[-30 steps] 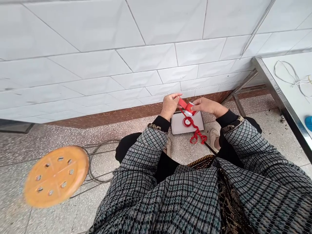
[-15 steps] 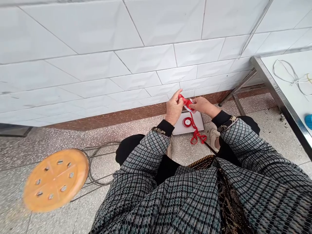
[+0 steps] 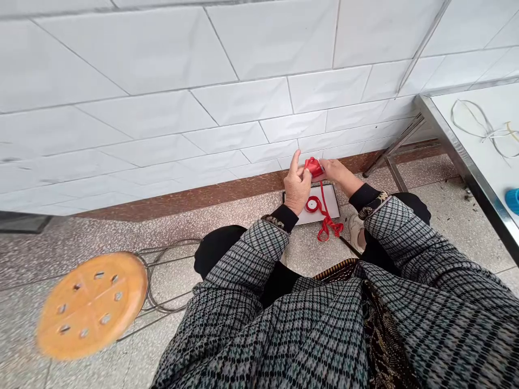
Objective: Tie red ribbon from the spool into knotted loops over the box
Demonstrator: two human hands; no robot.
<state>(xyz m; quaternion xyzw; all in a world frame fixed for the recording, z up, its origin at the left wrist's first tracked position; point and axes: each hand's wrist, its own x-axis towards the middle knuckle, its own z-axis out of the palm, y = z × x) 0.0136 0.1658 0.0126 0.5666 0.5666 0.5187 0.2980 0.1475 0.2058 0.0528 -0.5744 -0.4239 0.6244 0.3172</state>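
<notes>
Red ribbon (image 3: pixel 313 166) is stretched between my two hands, low in front of the tiled wall. My left hand (image 3: pixel 297 185) pinches its left side between thumb and finger, with the index finger raised. My right hand (image 3: pixel 337 172) grips the right side around a spool; its white rims showed earlier and are mostly hidden now. Below, a red ribbon roll (image 3: pixel 312 203) with a white centre lies in a shallow white tray (image 3: pixel 330 202). A red strand runs down from the hands past the tray to a looped ribbon tangle (image 3: pixel 330 229) at its front edge.
An orange round stool (image 3: pixel 93 305) with metal legs lies on its side at the left. A metal-edged table (image 3: pixel 466 156) stands at the right with a loose cord (image 3: pixel 486 127) and a blue object (image 3: pixel 513 200) on it. The white tiled wall (image 3: pixel 243 102) rises close ahead.
My left hand has moved slightly right and down, closer to my right hand. The spool has turned, so the red ribbon faces up and its white rims show less.
</notes>
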